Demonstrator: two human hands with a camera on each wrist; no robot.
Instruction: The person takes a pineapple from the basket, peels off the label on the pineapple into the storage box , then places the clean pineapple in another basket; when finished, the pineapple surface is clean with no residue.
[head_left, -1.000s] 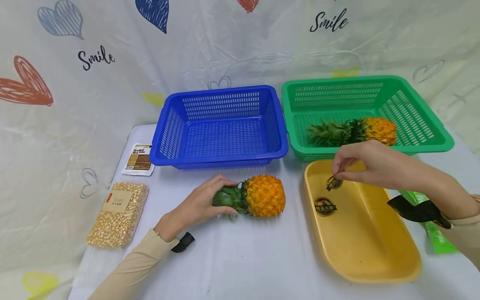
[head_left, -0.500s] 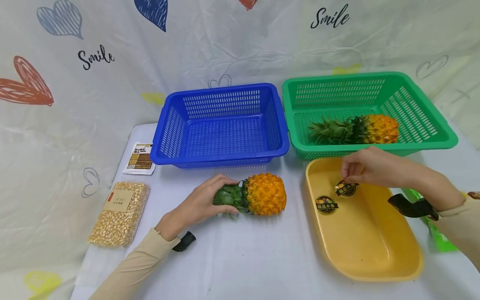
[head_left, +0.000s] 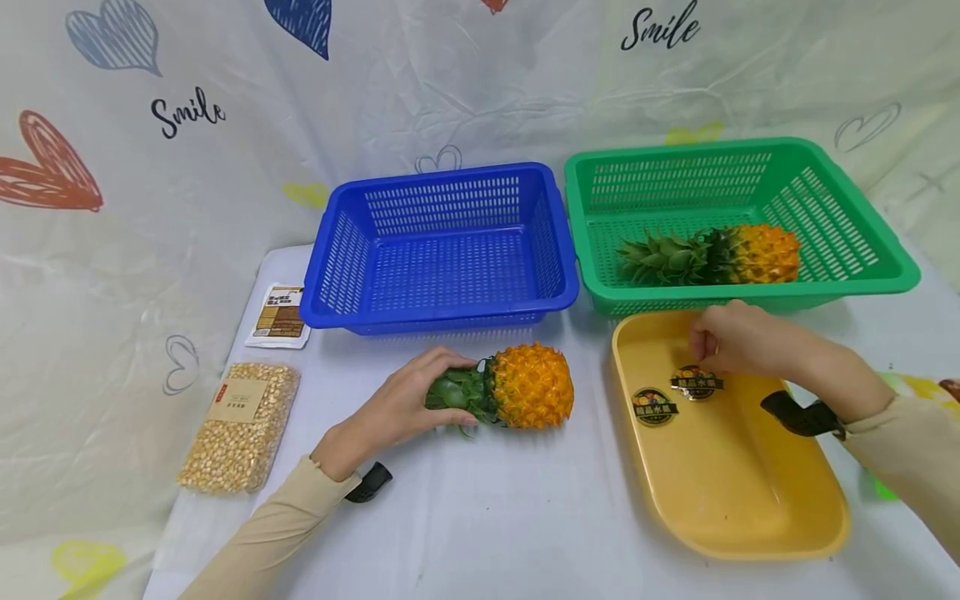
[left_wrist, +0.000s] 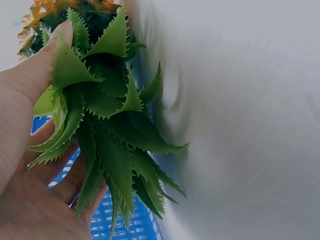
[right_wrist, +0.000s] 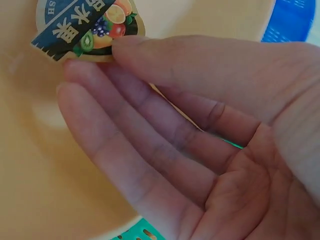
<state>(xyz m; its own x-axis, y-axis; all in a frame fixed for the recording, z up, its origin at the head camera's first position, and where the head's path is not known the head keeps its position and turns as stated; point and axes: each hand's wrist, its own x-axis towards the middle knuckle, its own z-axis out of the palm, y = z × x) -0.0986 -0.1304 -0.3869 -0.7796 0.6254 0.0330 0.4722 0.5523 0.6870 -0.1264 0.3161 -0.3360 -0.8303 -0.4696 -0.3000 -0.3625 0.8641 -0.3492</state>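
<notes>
A small pineapple (head_left: 532, 386) lies on its side on the white table. My left hand (head_left: 408, 396) grips it by its leafy crown (left_wrist: 115, 135), thumb on the near side. Over the yellow tub (head_left: 735, 475), my right hand (head_left: 753, 337) pinches a round fruit sticker (right_wrist: 95, 30) by its edge between thumb and fingertips, near the tub's floor. Another dark sticker (head_left: 654, 407) lies in the tub by its left wall. A second pineapple (head_left: 761, 254) lies in the green basket (head_left: 750, 292).
A blue basket (head_left: 442, 319) stands at the back, beside the green one. On the left lie a bag of corn kernels (head_left: 240, 429) and a small white-and-brown packet (head_left: 280, 317). A green packet (head_left: 885, 489) lies right of the tub, mostly hidden by my right sleeve.
My right hand has moved slightly right and lower into the tub, and the sticker at its fingers has gone from tilted to nearly flat. My left hand stays on the pineapple.
</notes>
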